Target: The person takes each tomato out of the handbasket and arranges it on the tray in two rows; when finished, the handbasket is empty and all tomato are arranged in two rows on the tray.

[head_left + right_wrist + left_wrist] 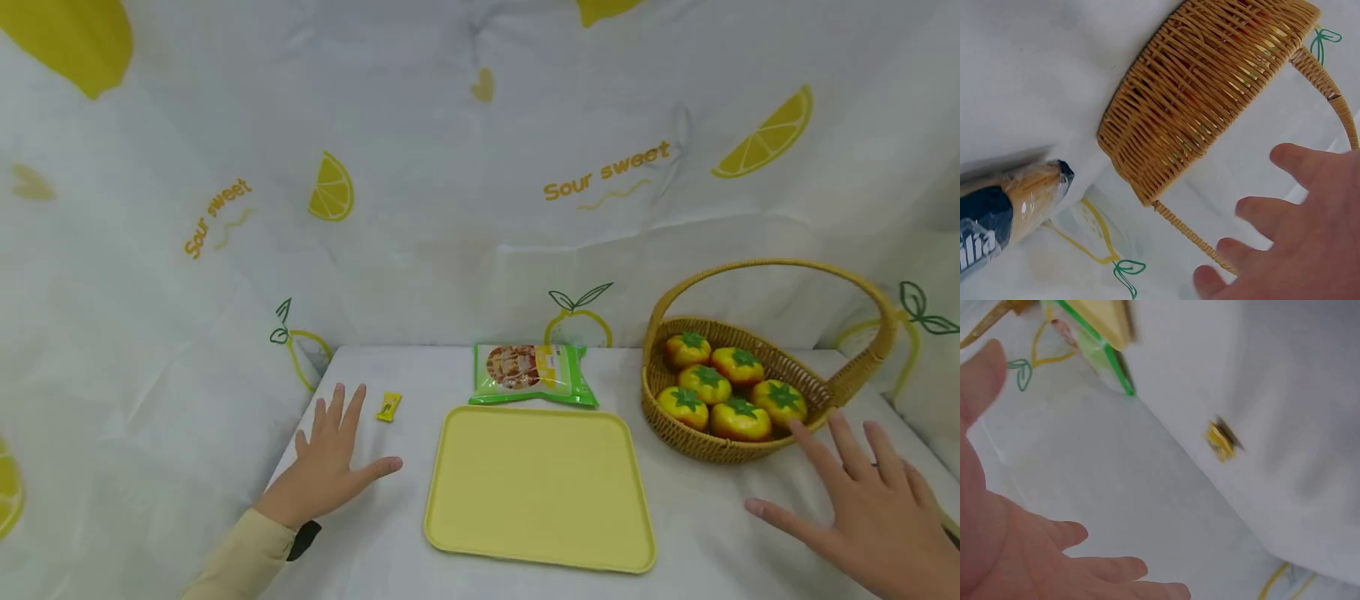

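My left hand (324, 468) hovers over the left side of the table, fingers spread and holding nothing. Just beyond its thumb lies a small yellow wrapped candy (388, 407), also visible in the left wrist view as a yellow packet (1219, 442). On the right, my right hand (870, 508) is spread and holds nothing, its fingertips overlapping the near rim of a wicker basket (701, 446) in the head view. Several yellow-red persimmons (741, 421) with green tops fill the basket. Between the hands lies a flat yellow tray (536, 487).
Behind the tray lies a green-edged food bag (525, 375) with a picture on it. The basket's tall arched handle (772, 263) rises near the back cloth (450, 208). In the right wrist view, a clear package (1016, 200) with a dark blue label lies near the basket.
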### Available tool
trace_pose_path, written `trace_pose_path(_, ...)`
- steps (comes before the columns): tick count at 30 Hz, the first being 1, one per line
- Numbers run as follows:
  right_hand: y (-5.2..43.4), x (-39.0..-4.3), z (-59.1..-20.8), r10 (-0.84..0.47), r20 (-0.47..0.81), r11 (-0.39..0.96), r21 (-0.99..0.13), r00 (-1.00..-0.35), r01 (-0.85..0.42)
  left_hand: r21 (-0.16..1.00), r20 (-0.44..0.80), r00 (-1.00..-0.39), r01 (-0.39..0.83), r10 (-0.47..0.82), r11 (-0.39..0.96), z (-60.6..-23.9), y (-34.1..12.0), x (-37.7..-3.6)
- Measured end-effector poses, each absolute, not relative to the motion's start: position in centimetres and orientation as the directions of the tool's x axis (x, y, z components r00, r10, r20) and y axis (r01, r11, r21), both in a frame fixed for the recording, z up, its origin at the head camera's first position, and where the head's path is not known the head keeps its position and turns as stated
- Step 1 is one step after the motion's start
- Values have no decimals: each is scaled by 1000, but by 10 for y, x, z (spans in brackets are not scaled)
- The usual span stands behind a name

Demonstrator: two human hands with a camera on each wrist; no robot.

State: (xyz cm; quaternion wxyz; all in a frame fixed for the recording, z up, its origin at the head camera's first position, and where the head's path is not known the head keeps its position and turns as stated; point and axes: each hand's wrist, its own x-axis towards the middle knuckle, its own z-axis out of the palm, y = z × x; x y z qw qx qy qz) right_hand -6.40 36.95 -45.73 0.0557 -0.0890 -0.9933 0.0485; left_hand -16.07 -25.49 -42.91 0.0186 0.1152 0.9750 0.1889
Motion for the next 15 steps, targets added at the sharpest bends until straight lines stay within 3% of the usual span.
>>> trace_pose_path(8, 385, -82, -433, 25, 274, 967, -249, -962, -46, 597, -34, -942, 249, 334, 762, -439, -200, -180)
trace_pose_path(15, 399, -110, -413, -52, 235, 964, -242, -971, -110, 653, -161, -953, 93, 258, 751, -443, -182, -185)
